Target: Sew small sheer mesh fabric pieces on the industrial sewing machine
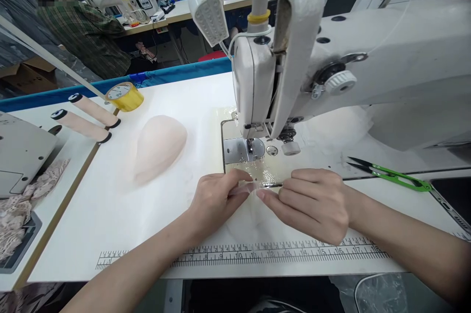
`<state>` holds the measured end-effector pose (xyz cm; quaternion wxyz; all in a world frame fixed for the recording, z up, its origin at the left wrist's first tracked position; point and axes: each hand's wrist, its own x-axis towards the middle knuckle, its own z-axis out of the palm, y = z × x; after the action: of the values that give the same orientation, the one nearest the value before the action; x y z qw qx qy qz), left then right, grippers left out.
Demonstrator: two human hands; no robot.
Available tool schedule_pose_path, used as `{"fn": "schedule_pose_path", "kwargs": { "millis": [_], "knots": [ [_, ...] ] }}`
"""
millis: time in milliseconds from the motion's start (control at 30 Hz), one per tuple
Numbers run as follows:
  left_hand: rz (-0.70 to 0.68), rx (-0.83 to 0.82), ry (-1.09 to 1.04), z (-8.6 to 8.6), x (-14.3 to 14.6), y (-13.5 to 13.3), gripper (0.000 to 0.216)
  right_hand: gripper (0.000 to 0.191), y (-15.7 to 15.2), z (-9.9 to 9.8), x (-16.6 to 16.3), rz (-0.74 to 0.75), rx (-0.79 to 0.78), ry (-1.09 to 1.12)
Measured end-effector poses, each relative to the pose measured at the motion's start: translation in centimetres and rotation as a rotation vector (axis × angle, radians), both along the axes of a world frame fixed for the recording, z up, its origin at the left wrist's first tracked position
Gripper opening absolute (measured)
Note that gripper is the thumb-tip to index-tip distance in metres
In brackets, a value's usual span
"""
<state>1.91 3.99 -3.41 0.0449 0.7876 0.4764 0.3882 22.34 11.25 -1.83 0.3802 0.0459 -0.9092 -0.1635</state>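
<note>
In the head view, my left hand [215, 200] pinches a small, sheer, pale pink strip of fabric [245, 188] between thumb and fingers. The right hand [312, 205] has its fingers curled, with thumb and forefinger closed at the strip's other end. Both hands are low over the table, just in front of the metal needle plate [235, 150] of a white sewing machine [253, 77]. The strip is in front of the presser foot, apart from it. Left of the machine lies a sheer, pale pink cup-shaped piece of fabric [161, 148].
Green-handled thread snips [399, 177] lie at right near a dark phone-like object [452, 195]. Two thread spools [83, 126] and yellow tape [125, 97] stand at left. A printed ruler [294, 254] runs along the front edge. Beyond, a person in a plaid shirt [84, 33] sits.
</note>
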Motion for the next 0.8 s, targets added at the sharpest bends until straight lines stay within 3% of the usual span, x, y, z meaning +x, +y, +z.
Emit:
{"fn": "schedule_pose_path", "kwargs": {
  "millis": [167, 233, 300, 400, 467, 533, 667, 800],
  "knots": [
    [-0.094, -0.013, 0.016, 0.1, -0.1, -0.1, 0.017, 0.007, -0.1, 0.2, 0.4, 0.028, 0.019, -0.008],
    [-0.083, -0.104, -0.018, 0.2, -0.1, -0.2, 0.012, 0.005, -0.1, 0.2, 0.5, 0.036, -0.031, -0.019],
    [-0.035, -0.277, -0.041, 0.4, -0.1, -0.4, 0.011, 0.006, 0.0, 0.0, 0.4, -0.006, -0.227, -0.048],
    [0.043, -0.437, 0.034, 0.2, 0.1, -0.6, 0.011, 0.012, 0.2, -0.7, -0.3, -0.116, -0.74, -0.147],
    [0.103, -0.363, 0.154, -0.2, 0.2, -0.6, 0.013, 0.011, 0.4, -1.2, -0.9, -0.195, -1.019, -0.203],
    [0.177, -0.26, 0.258, -0.6, 0.3, -0.5, 0.004, 0.01, 0.6, -1.6, -1.4, -0.296, -1.151, -0.225],
    [0.263, -0.127, 0.355, -0.5, 0.2, 0.0, 0.043, 0.01, 1.0, -1.8, -2.0, -0.457, -1.174, -0.225],
    [0.171, 0.103, 0.492, -0.2, 0.3, 0.2, 0.02, 0.01, 1.2, -1.8, -2.1, -0.518, -1.162, -0.232]
  ]
}}
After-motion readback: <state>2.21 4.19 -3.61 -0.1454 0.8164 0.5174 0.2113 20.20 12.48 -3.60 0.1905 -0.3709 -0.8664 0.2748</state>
